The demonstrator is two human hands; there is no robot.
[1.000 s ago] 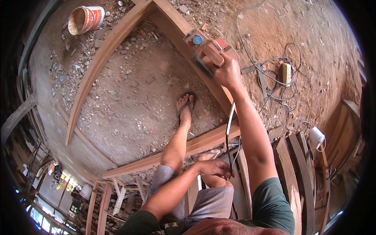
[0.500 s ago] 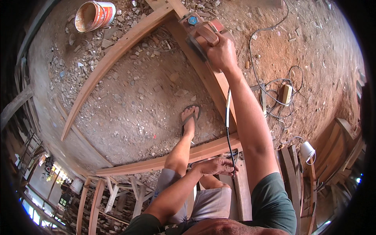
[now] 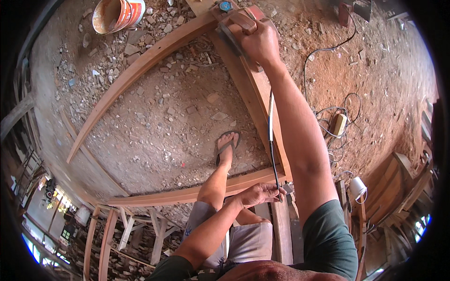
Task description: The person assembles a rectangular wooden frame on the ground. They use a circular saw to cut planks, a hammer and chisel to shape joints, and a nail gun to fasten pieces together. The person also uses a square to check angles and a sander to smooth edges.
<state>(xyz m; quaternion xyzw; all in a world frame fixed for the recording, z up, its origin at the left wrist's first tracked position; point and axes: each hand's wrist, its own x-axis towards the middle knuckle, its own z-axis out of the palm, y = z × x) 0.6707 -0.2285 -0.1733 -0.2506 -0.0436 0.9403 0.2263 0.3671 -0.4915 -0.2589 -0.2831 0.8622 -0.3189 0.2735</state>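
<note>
**Head view: right hand on the planer, left hand on its cord**

Head camera looks down on a person standing inside a big wooden frame laid over a rubble-strewn dirt floor. Their right arm is stretched out along the right-hand rail of that frame. At the far end of the rail, close to the top corner joint, the right hand is wrapped tight around the handle of a power planer. The fingers curl right over the grip, so the handle sits inside the fist, while the body of the tool, with a blue knob and a red part, sticks out beyond the knuckles toward the corner. The planer rests on the rail's top face.

A black cord runs back from beneath that wrist, alongside the forearm, down to the left hand. This hand is close to the body, above the near crossbar, fingers closed lightly with the cord pinched between fingertips and thumb.

One foot in a sandal stands on the rubble inside the frame, just left of the rail. An orange-and-white bucket lies tipped outside the frame's top left. More cable loops over the red dirt to the right, around a small yellowish box.
</note>
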